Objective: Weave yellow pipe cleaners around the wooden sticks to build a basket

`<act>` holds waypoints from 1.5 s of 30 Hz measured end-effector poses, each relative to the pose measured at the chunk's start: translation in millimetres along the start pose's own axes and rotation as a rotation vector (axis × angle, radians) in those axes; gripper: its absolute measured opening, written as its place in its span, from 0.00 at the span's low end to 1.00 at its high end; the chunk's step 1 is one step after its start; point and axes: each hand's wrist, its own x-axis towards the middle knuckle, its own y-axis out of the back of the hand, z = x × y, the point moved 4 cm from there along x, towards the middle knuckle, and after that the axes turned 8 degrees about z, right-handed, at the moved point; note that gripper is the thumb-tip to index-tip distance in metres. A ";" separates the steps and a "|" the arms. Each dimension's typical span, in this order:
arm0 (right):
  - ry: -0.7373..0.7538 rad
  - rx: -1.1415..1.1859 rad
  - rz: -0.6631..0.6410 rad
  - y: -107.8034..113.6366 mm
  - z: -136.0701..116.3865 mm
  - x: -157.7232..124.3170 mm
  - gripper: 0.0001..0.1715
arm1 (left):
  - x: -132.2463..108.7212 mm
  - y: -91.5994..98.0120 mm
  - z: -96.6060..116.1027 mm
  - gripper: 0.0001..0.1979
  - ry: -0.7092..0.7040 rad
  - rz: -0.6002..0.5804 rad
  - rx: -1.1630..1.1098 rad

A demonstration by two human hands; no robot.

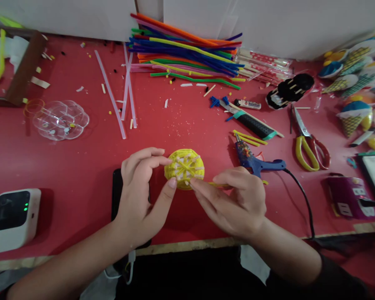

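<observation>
A small round yellow piece (186, 166), wound with fuzzy pipe cleaner over pale stick ends, lies in front of me. My left hand (146, 187) grips its left side, with the thumb at the lower edge and fingers at the upper left. Along the lower right edge, my right hand (234, 200) has its index fingertip against the piece. A yellow pipe cleaner (218, 184) runs from the piece into the closed fingers of that hand. Part of this strand is hidden by the fingers.
Coloured pipe cleaners (187, 50) are heaped at the back. To the right lie a blue glue gun (253, 160) with a cord, pliers (250, 123) and scissors (308, 141). Glue sticks (111, 96) and a clear flower-shaped box (62, 121) are at left, a phone (117, 191) beneath my left hand.
</observation>
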 end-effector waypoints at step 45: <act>-0.323 0.342 -0.236 8.8 18.5 -4.6 0.04 | -7.4 -21.2 -15.3 0.19 0.627 -0.436 -0.392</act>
